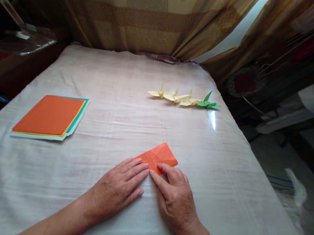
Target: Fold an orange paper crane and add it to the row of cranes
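Note:
A folded piece of orange origami paper [163, 153] lies on the cloth in front of me, with crease lines across it. My left hand [118, 185] is laid flat, its outstretched fingertips pressing the paper's left and near side. From the right, my right hand [176, 196] bends its fingers onto the near edge, the fingertips closed on the paper close to the left hand's fingers. Both hands cover part of the sheet's near side, so its full outline is hidden.
A stack of coloured paper squares [50, 114], orange on top, lies on the left. Farther back on the right stand several pale yellow paper cranes [175, 96] and a green paper crane [207, 103]. A white cloth [116, 75] covers the table; a curtain [148, 21] hangs behind.

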The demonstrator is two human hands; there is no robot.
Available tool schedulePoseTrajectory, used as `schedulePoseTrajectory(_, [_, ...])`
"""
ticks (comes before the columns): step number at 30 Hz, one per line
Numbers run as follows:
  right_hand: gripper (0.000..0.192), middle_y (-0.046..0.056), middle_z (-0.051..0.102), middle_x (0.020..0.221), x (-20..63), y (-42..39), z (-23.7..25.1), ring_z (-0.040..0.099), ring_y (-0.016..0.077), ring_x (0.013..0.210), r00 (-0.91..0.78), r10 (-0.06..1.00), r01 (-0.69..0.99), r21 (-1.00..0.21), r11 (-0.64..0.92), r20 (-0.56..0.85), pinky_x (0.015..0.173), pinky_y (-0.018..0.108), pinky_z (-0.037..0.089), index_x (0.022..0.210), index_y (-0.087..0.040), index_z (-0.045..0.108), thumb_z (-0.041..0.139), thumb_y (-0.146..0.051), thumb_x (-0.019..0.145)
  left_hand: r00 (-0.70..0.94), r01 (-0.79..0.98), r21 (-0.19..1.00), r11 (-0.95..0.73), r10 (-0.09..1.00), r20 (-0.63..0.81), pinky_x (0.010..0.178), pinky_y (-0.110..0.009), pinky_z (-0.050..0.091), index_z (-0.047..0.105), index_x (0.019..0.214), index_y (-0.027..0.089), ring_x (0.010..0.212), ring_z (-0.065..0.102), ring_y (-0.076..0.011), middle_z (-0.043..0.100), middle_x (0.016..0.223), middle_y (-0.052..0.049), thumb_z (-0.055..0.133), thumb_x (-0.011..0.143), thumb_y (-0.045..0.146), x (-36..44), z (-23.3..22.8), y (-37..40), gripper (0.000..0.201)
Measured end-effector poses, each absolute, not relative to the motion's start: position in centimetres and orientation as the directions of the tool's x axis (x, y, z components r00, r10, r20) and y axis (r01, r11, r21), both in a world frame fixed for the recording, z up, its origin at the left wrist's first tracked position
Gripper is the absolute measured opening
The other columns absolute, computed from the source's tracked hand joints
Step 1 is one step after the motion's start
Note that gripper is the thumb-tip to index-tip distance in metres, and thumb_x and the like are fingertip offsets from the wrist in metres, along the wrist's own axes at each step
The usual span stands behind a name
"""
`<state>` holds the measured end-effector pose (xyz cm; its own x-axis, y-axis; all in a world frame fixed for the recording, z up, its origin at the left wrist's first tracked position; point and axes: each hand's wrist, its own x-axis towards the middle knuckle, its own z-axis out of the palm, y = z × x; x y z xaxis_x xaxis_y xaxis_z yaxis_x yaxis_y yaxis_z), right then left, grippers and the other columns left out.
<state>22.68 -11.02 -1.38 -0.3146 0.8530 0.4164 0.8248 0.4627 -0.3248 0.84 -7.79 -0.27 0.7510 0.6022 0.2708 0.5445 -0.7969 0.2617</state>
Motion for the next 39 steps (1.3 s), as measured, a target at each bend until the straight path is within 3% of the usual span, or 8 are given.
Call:
schedulePoseTrajectory(9, [0.031,0.01,0.063,0.118,22.9,-11.6,-0.4,0.054,0.0243,0.104,-0.343,0.863,0.856,-0.255,0.45,0.371,0.086,0.038,0.039,0.118,-0.025,0.067,0.052,-0.024,0.091,0.757,0.551,0.231,-0.802,0.597,0.267,0.109,-0.044,0.045,0.056,0.133,0.012,0.127,0.054,-0.0252,0.06,0.136,-0.01,0.044,0.1,0.032,0.9,0.0,-7.8,0.04])
schedulePoseTrajectory(20, [0.027,0.01,0.064,0.12,23.8,-12.0,-0.6,0.054,0.024,0.106,-0.337,0.867,0.868,-0.236,0.437,0.368,0.089,0.038,0.037,0.114,-0.024,0.068,0.052,-0.025,0.092,0.726,0.622,0.088,-0.778,0.615,0.308,0.107,-0.041,0.046,0.06,0.13,0.014,0.123,0.058,-0.0228,0.064,0.13,-0.008,0.04,0.101,0.029,-2.7,-0.4,-7.7,0.038])
schedulePoseTrajectory(33, [0.029,0.009,0.065,0.119,23.7,-12.1,-1.0,0.055,0.0245,0.106,-0.316,0.864,0.871,-0.242,0.428,0.391,0.088,0.039,0.039,0.115,-0.026,0.067,0.052,-0.023,0.091,0.631,0.718,0.075,-0.692,0.693,0.349,0.103,-0.047,0.044,0.067,0.118,0.016,0.115,0.062,-0.0258,0.07,0.119,-0.008,0.035,0.102,0.028,-3.6,-0.2,-7.5,0.039])
schedulePoseTrajectory(39, [0.028,0.01,0.065,0.116,23.6,-12.0,-0.9,0.056,0.0243,0.103,-0.316,0.85,0.863,-0.243,0.442,0.422,0.086,0.039,0.041,0.113,-0.025,0.067,0.052,-0.022,0.09,0.614,0.722,0.048,-0.69,0.672,0.414,0.099,-0.048,0.046,0.064,0.119,0.013,0.115,0.06,-0.0294,0.068,0.122,-0.013,0.044,0.098,0.031,-1.3,0.4,-6.4,0.033])
